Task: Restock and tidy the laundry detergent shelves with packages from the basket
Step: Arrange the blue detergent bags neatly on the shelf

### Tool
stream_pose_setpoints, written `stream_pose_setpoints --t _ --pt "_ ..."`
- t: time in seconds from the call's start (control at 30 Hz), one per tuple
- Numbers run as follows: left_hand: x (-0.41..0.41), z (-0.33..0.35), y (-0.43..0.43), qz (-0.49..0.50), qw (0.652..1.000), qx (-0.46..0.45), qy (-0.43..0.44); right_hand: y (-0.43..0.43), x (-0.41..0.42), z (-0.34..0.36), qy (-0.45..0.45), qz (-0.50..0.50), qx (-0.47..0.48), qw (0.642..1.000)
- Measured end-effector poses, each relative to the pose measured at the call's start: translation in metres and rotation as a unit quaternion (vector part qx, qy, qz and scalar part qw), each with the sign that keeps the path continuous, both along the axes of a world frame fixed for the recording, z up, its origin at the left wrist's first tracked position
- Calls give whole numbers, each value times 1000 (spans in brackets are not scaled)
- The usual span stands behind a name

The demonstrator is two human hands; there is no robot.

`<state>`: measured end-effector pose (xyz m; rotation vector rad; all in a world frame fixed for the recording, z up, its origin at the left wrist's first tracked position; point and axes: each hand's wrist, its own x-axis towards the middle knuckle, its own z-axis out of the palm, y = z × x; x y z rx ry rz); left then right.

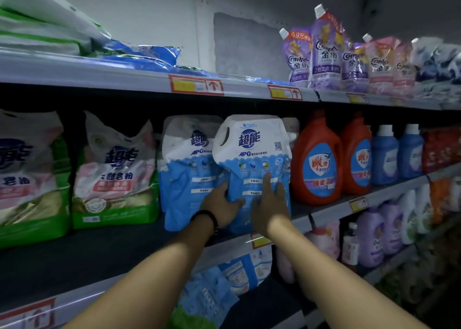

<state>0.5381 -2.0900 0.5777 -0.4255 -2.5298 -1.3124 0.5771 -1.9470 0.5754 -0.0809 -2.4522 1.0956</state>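
Blue-white pouch [252, 154] stands upright on the shelf [99, 254] — left hand [220, 205] grips its edge, right hand [268, 204] presses its front, fingers straight.

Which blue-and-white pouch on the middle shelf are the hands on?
The right-hand pouch, beside the red bottle: left hand grips its edge, right hand presses its front. The left pouch sits partly behind it.

The pouch [252, 149] at the right hand [269, 204] is printed white above, blue below. Right of that hand, bottles [316, 164] are coloured red, blue-labelled.
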Motion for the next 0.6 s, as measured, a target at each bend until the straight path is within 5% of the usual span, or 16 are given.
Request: stream_pose_setpoints --t 0.43,0.6 --pt "-29 1 44 9 990 -131 46 38 -40 -7 -90 -34 118 988" --pt "-20 -6 6 -71 994 -78 -25 48 -31 -6 -76 -47 148 985"
